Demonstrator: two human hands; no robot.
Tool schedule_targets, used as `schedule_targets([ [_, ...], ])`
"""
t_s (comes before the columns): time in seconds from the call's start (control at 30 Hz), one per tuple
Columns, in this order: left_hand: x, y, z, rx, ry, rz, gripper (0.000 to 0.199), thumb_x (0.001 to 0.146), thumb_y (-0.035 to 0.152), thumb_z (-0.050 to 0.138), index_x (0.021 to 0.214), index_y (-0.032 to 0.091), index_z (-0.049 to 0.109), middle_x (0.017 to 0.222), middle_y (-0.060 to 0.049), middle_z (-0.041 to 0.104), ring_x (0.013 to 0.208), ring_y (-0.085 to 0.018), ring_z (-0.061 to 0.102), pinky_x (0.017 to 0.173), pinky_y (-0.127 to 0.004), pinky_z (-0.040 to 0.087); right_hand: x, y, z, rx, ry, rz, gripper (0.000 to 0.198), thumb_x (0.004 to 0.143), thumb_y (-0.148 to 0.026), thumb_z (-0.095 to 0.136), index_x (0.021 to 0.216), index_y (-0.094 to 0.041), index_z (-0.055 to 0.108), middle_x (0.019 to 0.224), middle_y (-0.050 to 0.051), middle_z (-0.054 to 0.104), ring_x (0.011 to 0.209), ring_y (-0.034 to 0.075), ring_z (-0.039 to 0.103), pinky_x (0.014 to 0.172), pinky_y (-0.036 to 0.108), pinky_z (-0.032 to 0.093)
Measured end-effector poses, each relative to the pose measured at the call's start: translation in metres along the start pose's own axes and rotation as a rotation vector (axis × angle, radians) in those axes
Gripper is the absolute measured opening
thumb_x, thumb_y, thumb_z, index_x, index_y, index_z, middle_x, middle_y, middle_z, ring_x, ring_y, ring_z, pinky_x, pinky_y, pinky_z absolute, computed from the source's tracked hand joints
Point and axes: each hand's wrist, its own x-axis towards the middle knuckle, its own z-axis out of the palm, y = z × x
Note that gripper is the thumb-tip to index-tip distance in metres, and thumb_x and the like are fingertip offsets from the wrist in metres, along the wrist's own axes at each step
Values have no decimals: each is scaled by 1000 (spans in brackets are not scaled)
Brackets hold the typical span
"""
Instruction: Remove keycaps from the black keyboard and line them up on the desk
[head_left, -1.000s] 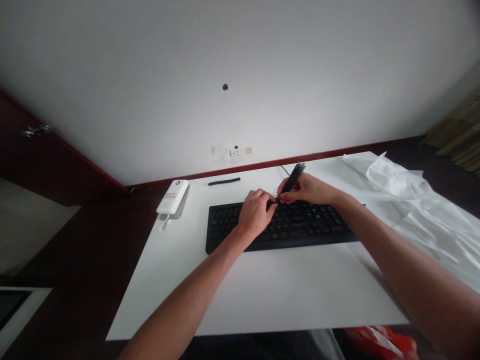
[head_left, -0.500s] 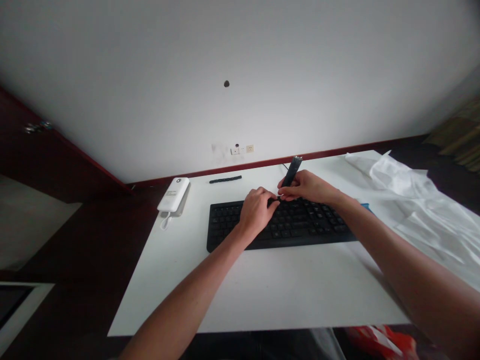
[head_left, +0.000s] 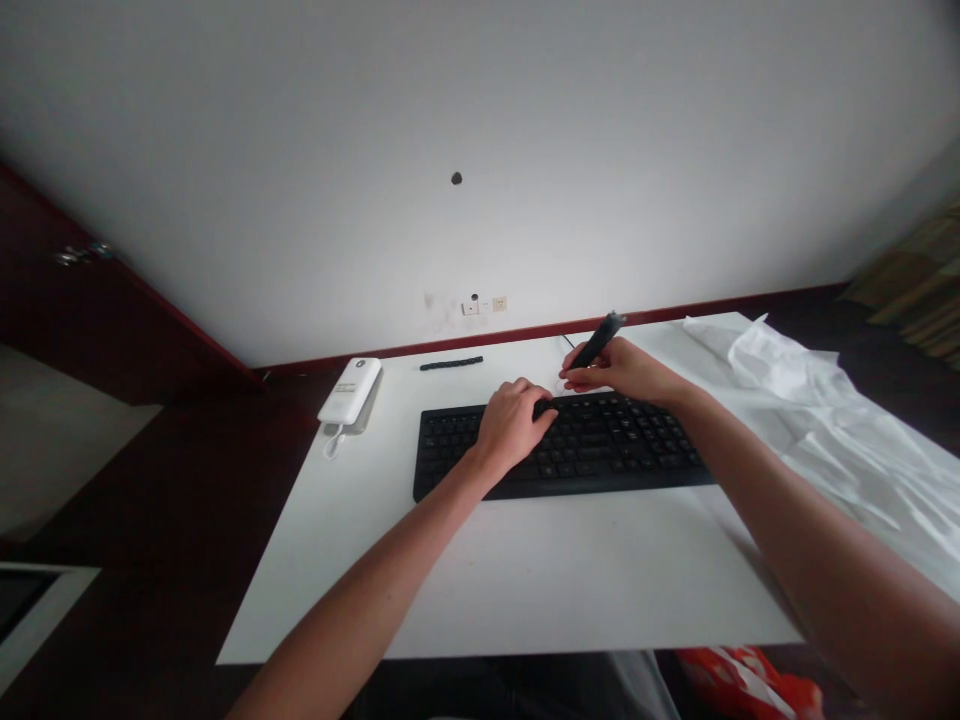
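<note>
A black full-size keyboard lies across the white table. My left hand rests over its upper middle, thumb and forefinger curled together at the back rows. Something small and dark shows between those fingertips, too small to make out. Just beyond the keyboard's back edge, my right hand is closed around a slim black-handled tool, which slants up to the right. A thin pale loop shows by the right fingertips; whether it belongs to the tool is unclear.
A row of small black pieces lies behind the keyboard. At the left stands a white power bank with a short cable. Crumpled white sheeting covers the table's right side. A red bag is below the front edge.
My right hand has moved slightly right, away from the left fingertips, and the black-handled tool leans further right. My left hand has stayed nearly in place on the keyboard.
</note>
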Motion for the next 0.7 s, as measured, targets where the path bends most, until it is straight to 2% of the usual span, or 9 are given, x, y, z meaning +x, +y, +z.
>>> schedule_targets([
  [0.1, 3, 4, -4, 39, -47, 29, 21, 93, 30, 72, 112, 21, 74, 109, -7, 65, 103, -24, 62, 97, -39, 52, -2, -1, -7, -39, -39, -35, 32, 72, -41, 85, 95, -21, 75, 99, 6, 76, 95, 24, 72, 91, 44, 61],
  [0.2, 5, 9, -1, 76, -69, 46, 21, 94, 32, 71, 112, 21, 74, 110, -8, 65, 103, -25, 61, 98, -42, 51, -3, -1, -9, -65, -86, -25, 31, 73, -40, 83, 94, -20, 74, 94, 5, 76, 90, 23, 72, 88, 43, 60],
  [0.3, 7, 11, 7, 58, -43, 40, 17, 93, 30, 71, 106, 19, 73, 108, -8, 66, 103, -25, 60, 98, -42, 51, -4, -1, -8, -75, -120, -13, 30, 73, -39, 82, 93, -19, 74, 85, 4, 75, 85, 23, 72, 83, 40, 60],
  [0.43, 7, 11, 14, -9, 5, -3, 12, 92, 25, 72, 101, 18, 72, 105, -6, 66, 104, -24, 60, 97, -40, 51, -3, 1, -9, -113, -145, -12, 29, 72, -38, 82, 94, -20, 75, 86, 4, 76, 83, 22, 72, 78, 37, 60],
  [0.7, 7, 11, 12, -22, 0, -14, 5, 94, 21, 68, 98, 19, 71, 104, -5, 67, 104, -24, 60, 97, -40, 51, -3, 4, -13, -105, -218, 16, 30, 70, -39, 81, 93, -20, 76, 87, 4, 77, 87, 23, 74, 80, 36, 60],
])
